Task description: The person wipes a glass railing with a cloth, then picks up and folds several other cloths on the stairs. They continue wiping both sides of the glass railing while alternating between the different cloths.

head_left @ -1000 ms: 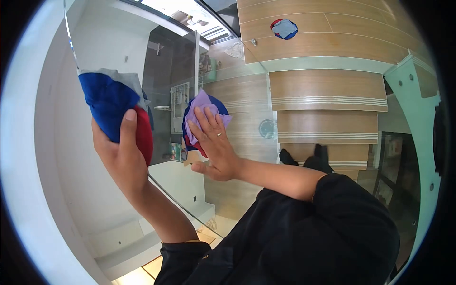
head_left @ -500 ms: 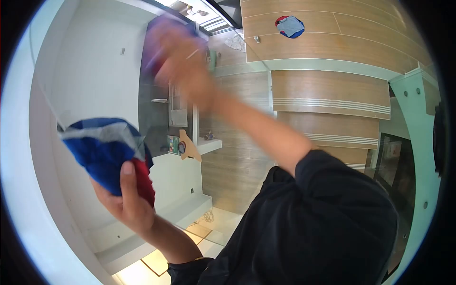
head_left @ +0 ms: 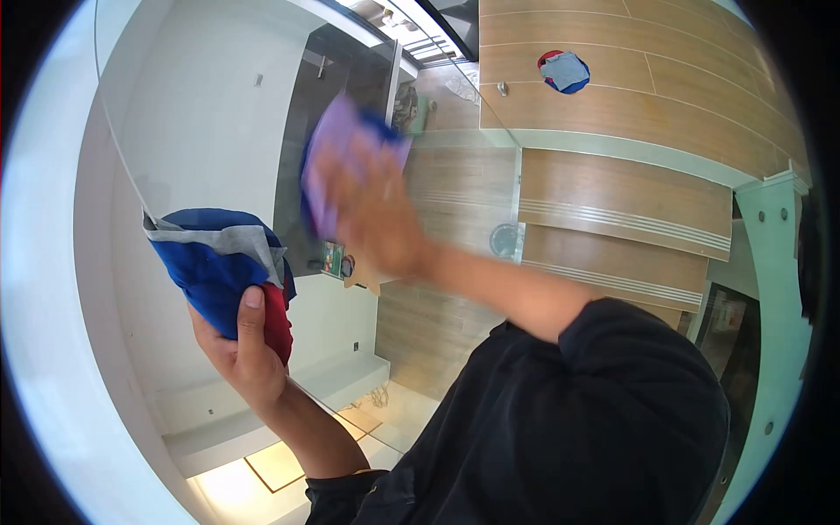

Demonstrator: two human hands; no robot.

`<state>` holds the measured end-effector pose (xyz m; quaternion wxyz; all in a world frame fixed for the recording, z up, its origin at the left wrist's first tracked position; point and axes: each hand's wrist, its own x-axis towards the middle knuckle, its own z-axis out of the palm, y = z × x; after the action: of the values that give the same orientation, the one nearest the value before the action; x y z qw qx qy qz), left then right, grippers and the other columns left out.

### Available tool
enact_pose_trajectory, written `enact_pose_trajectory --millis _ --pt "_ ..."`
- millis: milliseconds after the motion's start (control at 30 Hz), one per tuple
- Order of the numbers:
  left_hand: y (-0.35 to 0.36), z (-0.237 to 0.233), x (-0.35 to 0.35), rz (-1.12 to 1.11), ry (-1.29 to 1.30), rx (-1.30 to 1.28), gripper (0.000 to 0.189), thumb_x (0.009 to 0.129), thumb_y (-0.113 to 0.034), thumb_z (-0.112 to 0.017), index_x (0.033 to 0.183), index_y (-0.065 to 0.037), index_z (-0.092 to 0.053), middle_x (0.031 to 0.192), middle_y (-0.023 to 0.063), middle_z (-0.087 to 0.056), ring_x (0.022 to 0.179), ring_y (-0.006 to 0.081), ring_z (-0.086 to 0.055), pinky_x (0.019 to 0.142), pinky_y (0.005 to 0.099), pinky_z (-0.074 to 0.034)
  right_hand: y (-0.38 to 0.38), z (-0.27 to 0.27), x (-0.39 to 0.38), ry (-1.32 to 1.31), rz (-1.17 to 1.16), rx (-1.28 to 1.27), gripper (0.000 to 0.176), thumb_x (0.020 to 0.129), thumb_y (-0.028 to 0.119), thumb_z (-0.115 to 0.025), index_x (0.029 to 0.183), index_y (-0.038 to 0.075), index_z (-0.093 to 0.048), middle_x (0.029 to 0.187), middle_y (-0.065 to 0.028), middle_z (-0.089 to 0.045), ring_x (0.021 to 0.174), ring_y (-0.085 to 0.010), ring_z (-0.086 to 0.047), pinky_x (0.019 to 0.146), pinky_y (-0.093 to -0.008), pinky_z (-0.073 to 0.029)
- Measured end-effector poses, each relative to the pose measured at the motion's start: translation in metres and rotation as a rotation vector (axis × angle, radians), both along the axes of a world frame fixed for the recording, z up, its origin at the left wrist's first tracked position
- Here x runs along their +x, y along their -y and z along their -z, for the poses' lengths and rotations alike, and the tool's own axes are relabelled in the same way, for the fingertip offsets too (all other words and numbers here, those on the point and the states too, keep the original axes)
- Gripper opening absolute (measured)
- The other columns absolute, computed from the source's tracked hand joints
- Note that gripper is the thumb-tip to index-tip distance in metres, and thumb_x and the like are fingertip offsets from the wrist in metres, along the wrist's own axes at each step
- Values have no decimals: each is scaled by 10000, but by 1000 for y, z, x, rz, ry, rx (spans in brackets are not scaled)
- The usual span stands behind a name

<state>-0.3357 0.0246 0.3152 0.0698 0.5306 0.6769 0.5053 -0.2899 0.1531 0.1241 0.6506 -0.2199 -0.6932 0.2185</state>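
Observation:
My left hand [head_left: 249, 350] is closed on a folded blue, grey and red cloth [head_left: 206, 262], thumb on top. That cloth sits over the edge of a clear glass panel [head_left: 455, 175]. Up and to the right, my right hand [head_left: 376, 210] holds a purple cloth [head_left: 337, 140] against or just over the glass; contact cannot be made out. Motion blurs this hand and its cloth. A blue patch shows around the purple cloth.
Beyond the glass are wooden steps [head_left: 621, 188] and a wood-plank landing [head_left: 735, 52], with another blue, red and grey cloth [head_left: 566, 73] lying on it. A small metal fitting [head_left: 502, 88] is nearby. A white wall [head_left: 210, 96] lies to the left.
My right hand has swept downward and a little to the right with the purple cloth. My left hand keeps its grip on the other cloth. The whole view has shifted slightly.

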Motion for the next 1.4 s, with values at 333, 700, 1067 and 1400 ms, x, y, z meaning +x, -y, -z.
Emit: enact_pose_trajectory --millis 333,700,1067,1400 --pt "5 -1 -2 -95 -33 -29 343 854 -187 -675 1098 16 -545 822 75 -598 594 121 -550 520 226 -444 -192 16 13 -415 -7 -244 465 1017 293 -390 1405 42 -437 1407 -183 -456 1300 -360 -409 1105 -392 -277" --pt "6 2 -10 -96 -19 15 397 833 -169 -675 1142 29 -525 873 98 -607 641 147 -574 550 253 -472 -88 272 -19 -437 124 -1113 549 1042 375 -301 1470 32 -324 1379 -168 -425 1223 -251 -385 1026 -364 -305" --pt "14 6 -13 -255 -41 87 501 817 -156 -686 1230 50 -491 1035 137 -601 858 208 -609 743 323 -526 -115 -48 11 -135 46 92 510 981 292 -457 1474 188 -381 1546 -63 -316 1433 -317 -235 1160 -466 -104" --pt "10 4 -9 -171 24 25 491 799 -161 -689 1196 48 -490 911 119 -606 656 156 -571 568 254 -479 -271 146 38 -129 -94 -809 529 1022 425 -402 1144 -63 -566 1109 -173 -665 1127 -276 -611 988 -298 -434"
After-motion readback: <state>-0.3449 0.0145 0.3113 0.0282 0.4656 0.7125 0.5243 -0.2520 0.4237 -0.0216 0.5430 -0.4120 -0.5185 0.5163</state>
